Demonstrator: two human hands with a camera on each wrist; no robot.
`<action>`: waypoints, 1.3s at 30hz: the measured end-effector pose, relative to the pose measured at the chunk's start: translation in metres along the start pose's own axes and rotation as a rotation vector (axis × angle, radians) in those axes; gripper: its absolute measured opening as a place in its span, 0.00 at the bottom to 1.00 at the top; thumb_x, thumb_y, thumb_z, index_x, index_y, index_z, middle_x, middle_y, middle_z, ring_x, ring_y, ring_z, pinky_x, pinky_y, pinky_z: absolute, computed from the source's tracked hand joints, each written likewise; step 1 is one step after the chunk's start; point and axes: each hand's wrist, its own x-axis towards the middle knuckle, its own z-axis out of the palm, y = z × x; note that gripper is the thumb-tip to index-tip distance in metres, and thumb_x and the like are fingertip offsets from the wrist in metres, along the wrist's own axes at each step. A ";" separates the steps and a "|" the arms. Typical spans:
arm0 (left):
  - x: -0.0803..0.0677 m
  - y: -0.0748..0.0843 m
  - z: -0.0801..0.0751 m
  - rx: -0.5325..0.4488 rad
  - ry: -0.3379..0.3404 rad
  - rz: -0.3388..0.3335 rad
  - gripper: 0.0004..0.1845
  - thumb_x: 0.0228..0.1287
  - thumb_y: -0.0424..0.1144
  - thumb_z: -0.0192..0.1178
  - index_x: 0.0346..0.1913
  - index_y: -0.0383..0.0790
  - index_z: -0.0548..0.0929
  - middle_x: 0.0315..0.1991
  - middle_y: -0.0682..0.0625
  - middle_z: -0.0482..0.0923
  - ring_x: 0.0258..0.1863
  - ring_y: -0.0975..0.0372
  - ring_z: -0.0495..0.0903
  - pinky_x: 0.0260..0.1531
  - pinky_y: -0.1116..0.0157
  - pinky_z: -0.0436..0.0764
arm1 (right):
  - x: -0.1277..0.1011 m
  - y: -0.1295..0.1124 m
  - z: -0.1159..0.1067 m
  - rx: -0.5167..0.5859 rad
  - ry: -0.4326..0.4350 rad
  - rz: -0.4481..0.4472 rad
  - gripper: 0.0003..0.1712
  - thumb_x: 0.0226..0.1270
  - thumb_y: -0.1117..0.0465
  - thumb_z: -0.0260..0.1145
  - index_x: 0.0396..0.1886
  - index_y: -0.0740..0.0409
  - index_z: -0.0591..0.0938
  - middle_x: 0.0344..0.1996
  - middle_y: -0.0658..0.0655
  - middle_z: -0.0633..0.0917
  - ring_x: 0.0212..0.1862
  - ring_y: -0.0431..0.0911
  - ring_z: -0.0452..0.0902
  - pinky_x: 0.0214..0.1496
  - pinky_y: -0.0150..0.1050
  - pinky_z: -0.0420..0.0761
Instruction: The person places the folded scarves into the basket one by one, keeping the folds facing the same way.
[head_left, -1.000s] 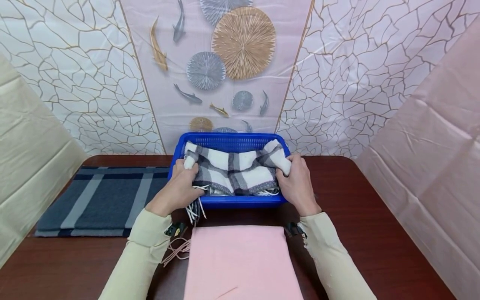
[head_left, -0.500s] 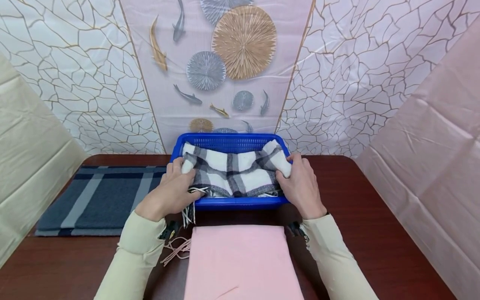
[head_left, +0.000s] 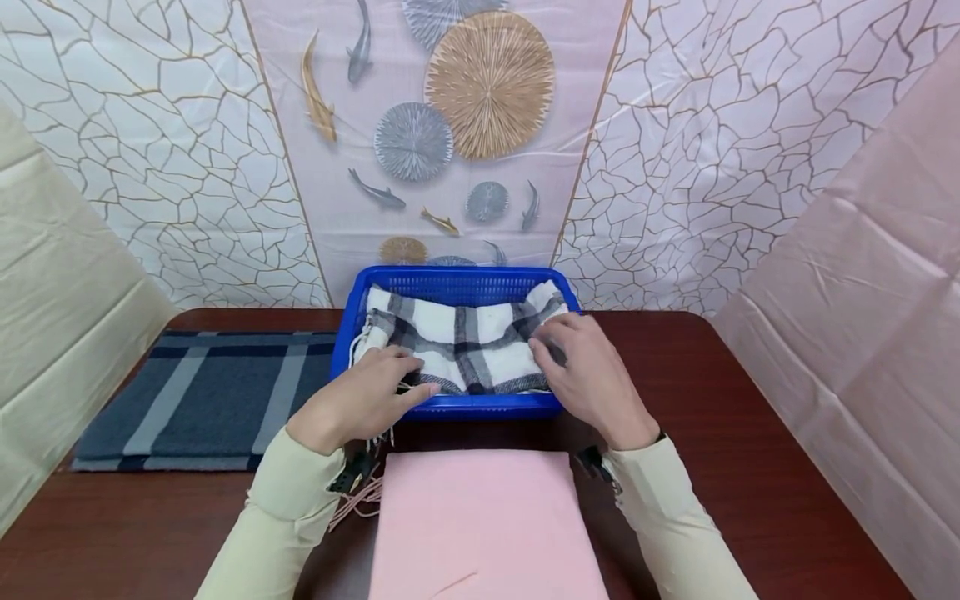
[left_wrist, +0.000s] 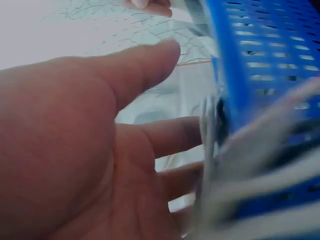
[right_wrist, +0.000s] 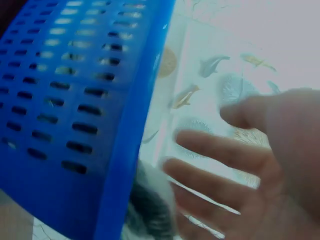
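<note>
A black-and-white checked fringed scarf (head_left: 461, 342) lies bunched in a blue plastic basket (head_left: 480, 403). Over the basket's front left corner is my left hand (head_left: 367, 396), thumb and fingers spread and gripping nothing. White fringe strands (left_wrist: 207, 130) hang beside its fingers in the left wrist view, some outside the perforated basket wall. My right hand (head_left: 588, 375) hovers at the right end of the scarf, fingers loosely bent. Its palm (right_wrist: 290, 185) and relaxed fingers hold nothing in the right wrist view, with scarf cloth (right_wrist: 150, 200) near the fingertips.
A folded pink cloth (head_left: 483, 525) with pink tassels (head_left: 358, 506) lies on the brown table (head_left: 750, 467) in front of the basket. Left of the basket is a folded dark blue-grey striped cloth (head_left: 217, 400). A patterned backdrop (head_left: 487, 108) rises behind the table.
Both hands have let go of the scarf's ends and moved inward, the left one rightward, the right one leftward. More white fringe now shows along the basket's left side.
</note>
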 end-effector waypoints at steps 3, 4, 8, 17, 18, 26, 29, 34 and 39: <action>0.005 -0.001 0.005 0.013 -0.014 -0.009 0.31 0.79 0.55 0.50 0.71 0.33 0.73 0.72 0.36 0.70 0.74 0.42 0.66 0.72 0.42 0.66 | -0.004 -0.001 0.000 -0.060 -0.151 0.022 0.18 0.77 0.51 0.61 0.44 0.60 0.90 0.48 0.59 0.88 0.56 0.55 0.79 0.61 0.53 0.79; 0.006 -0.002 0.007 0.016 -0.017 -0.010 0.31 0.80 0.55 0.49 0.71 0.33 0.73 0.71 0.36 0.71 0.73 0.42 0.68 0.72 0.42 0.67 | -0.005 0.000 0.000 -0.082 -0.193 0.029 0.19 0.77 0.50 0.61 0.45 0.59 0.90 0.49 0.60 0.88 0.57 0.55 0.79 0.61 0.54 0.79; 0.011 -0.005 0.011 0.016 -0.022 -0.015 0.30 0.81 0.54 0.48 0.70 0.34 0.75 0.68 0.38 0.76 0.70 0.44 0.72 0.69 0.43 0.70 | -0.009 0.002 0.000 -0.116 -0.305 0.049 0.22 0.78 0.47 0.60 0.46 0.58 0.90 0.51 0.60 0.87 0.59 0.55 0.79 0.62 0.54 0.79; 0.016 -0.009 0.016 0.031 -0.045 -0.043 0.27 0.83 0.53 0.42 0.44 0.38 0.87 0.30 0.48 0.82 0.40 0.57 0.84 0.57 0.48 0.80 | -0.007 0.001 0.006 -0.105 -0.407 0.087 0.38 0.83 0.42 0.46 0.11 0.54 0.75 0.24 0.54 0.75 0.38 0.51 0.76 0.46 0.46 0.76; 0.016 -0.009 0.017 0.036 -0.047 -0.050 0.27 0.83 0.53 0.41 0.42 0.38 0.86 0.29 0.49 0.80 0.39 0.57 0.83 0.56 0.49 0.80 | -0.008 0.001 0.007 -0.106 -0.419 0.096 0.38 0.83 0.41 0.45 0.11 0.54 0.75 0.26 0.54 0.76 0.42 0.52 0.76 0.50 0.47 0.77; 0.019 -0.007 0.023 0.036 -0.021 -0.063 0.29 0.84 0.51 0.39 0.27 0.40 0.80 0.22 0.47 0.72 0.27 0.57 0.77 0.44 0.54 0.77 | -0.010 0.004 0.013 -0.128 -0.444 0.075 0.39 0.84 0.42 0.43 0.17 0.55 0.82 0.45 0.60 0.85 0.59 0.56 0.75 0.72 0.54 0.68; 0.014 -0.008 0.024 0.023 0.012 -0.010 0.25 0.83 0.49 0.43 0.38 0.38 0.87 0.31 0.47 0.82 0.37 0.56 0.83 0.49 0.52 0.80 | -0.013 0.004 0.013 -0.127 -0.432 0.017 0.32 0.83 0.43 0.48 0.31 0.57 0.89 0.45 0.58 0.86 0.58 0.54 0.77 0.73 0.54 0.67; -0.006 -0.009 0.022 0.019 0.075 0.081 0.21 0.81 0.49 0.49 0.62 0.41 0.83 0.60 0.45 0.82 0.64 0.51 0.78 0.67 0.46 0.74 | -0.021 0.004 0.009 -0.053 -0.394 -0.024 0.25 0.80 0.43 0.55 0.52 0.56 0.87 0.49 0.55 0.86 0.59 0.51 0.79 0.67 0.52 0.75; -0.027 -0.010 0.021 0.015 0.126 0.112 0.21 0.79 0.48 0.52 0.66 0.42 0.79 0.66 0.46 0.78 0.69 0.51 0.74 0.69 0.46 0.72 | -0.032 0.003 0.002 -0.027 -0.359 -0.034 0.24 0.78 0.44 0.58 0.59 0.55 0.83 0.56 0.55 0.83 0.64 0.51 0.76 0.67 0.53 0.76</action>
